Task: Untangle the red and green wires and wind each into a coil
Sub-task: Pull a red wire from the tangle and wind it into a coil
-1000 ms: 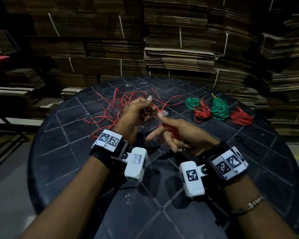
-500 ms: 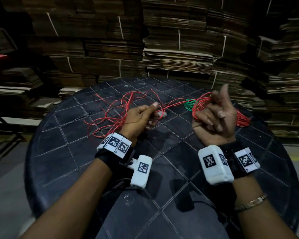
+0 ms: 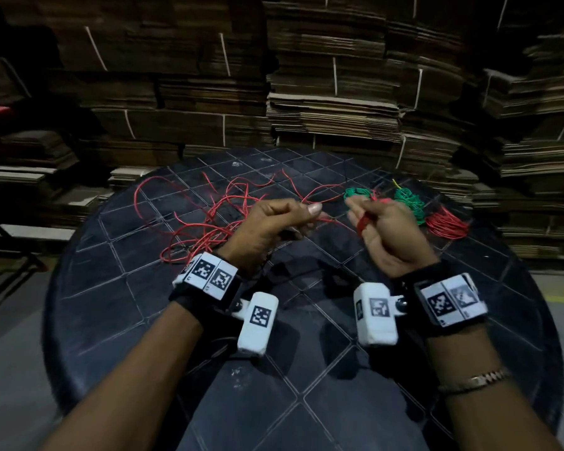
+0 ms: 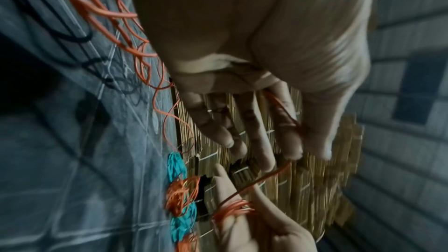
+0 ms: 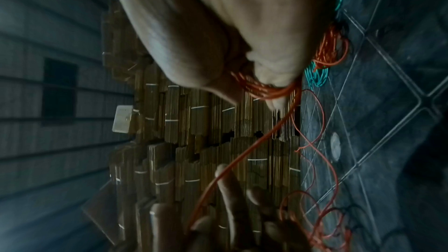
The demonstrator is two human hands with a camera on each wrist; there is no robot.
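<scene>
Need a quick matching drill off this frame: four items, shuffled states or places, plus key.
Items:
1. left hand
2. right hand
3. loose red wire
4. finished red coil

States:
A. lying on the table at far right, touched by neither hand
B. red loops wound round its fingers
C. sprawled on the table's left half
D. pinching the red strand that runs to the other hand

Pairs: 1-D, 2-B, 3-C, 4-A

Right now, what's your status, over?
Left hand pinches red wire. Right hand winds it round fingers. Loose tangle left; four coils done.
</scene>
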